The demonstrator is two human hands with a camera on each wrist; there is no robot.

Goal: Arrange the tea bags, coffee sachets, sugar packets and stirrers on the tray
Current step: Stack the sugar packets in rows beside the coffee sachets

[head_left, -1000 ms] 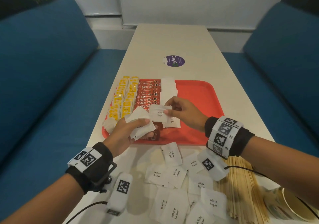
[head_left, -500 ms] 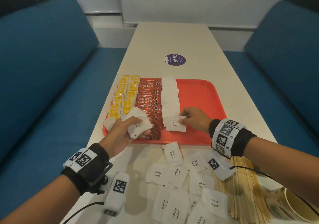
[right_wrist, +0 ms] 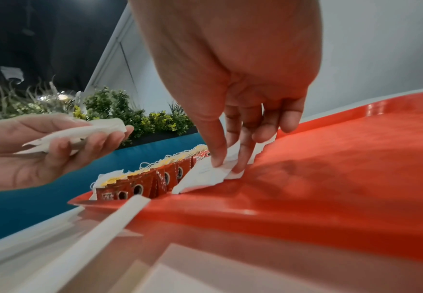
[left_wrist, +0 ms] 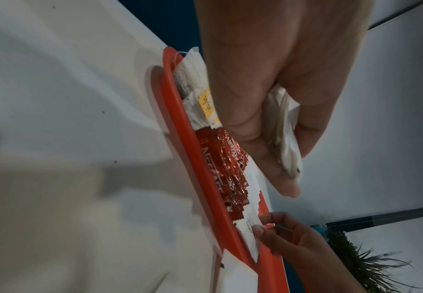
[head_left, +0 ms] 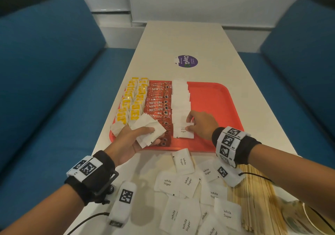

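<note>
On the red tray (head_left: 215, 106) lie a column of yellow tea bags (head_left: 133, 106), a column of red coffee sachets (head_left: 159, 106) and a row of white sugar packets (head_left: 181, 97). My right hand (head_left: 189, 125) pinches the nearest sugar packet (head_left: 183, 133) of that row between thumb and fingers, down on the tray; the right wrist view shows the right hand (right_wrist: 228, 164) on the packet (right_wrist: 205, 174). My left hand (head_left: 145, 135) grips a small stack of sugar packets (head_left: 147, 126) above the tray's near left corner. Wooden stirrers (head_left: 253, 200) lie on the table.
Several loose sugar packets (head_left: 183, 162) are scattered on the white table (head_left: 183, 40) between the tray and me. A paper cup (head_left: 308, 220) sits at the near right by the stirrers. Blue benches (head_left: 45, 82) flank the table. The tray's right half is bare.
My right hand took a sugar packet from the stack in my left hand and brought it down onto the near end of the tray's sugar row. The left hand barely moved.
</note>
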